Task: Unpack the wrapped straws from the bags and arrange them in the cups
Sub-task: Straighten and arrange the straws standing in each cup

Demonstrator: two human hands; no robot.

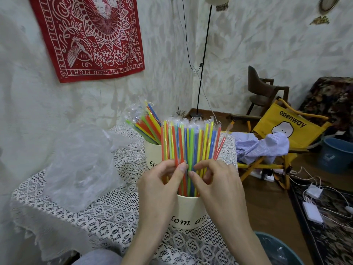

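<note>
while both my hands — left [162,180] and right [214,180] — pinch the straws [191,146] standing in the near cup [191,213], i'm arranging. next, i'd guess: loosen and spread them evenly.

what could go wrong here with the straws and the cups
1. Both hands, left hand and right hand, pinch the straw bundle standing tall in the near cup; a sideways pull might tip it.
2. The outermost straws on the right lean outward and may slip off the table.
3. The far cup stands close behind; a nudge could knock it.
</note>
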